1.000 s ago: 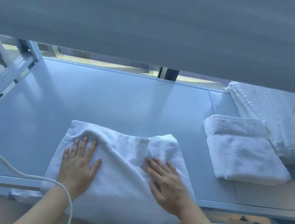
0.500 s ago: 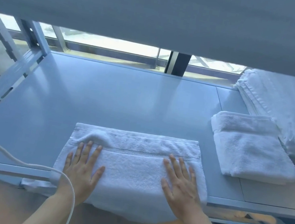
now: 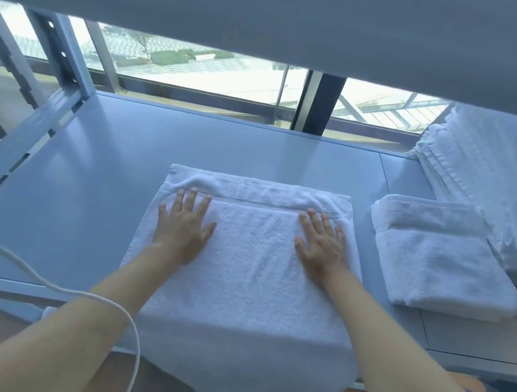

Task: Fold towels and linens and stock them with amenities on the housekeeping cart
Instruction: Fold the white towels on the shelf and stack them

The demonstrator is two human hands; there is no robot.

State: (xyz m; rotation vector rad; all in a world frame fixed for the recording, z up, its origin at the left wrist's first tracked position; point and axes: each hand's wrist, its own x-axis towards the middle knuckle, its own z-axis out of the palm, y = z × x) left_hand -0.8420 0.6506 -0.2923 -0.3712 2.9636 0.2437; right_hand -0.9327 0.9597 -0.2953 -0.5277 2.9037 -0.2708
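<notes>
Towel (image 3: pixel 247 272) lay spread on the grey surface (image 3: pixel 97 189), its near edge hanging over the front. Left hand (image 3: pixel 184 224) and right hand (image 3: pixel 322 246) pressed flat on it, fingers straight, gripping nothing. Folded towel (image 3: pixel 438 260) sat just right, beside a linen stack (image 3: pixel 508 189)

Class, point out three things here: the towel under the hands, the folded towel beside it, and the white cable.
towel under the hands (image 3: pixel 249 262): head view, bare middle between the hands.
folded towel (image 3: pixel 444 264): head view, top face.
white cable (image 3: pixel 41 277): head view, its curve above the shelf edge.
</notes>
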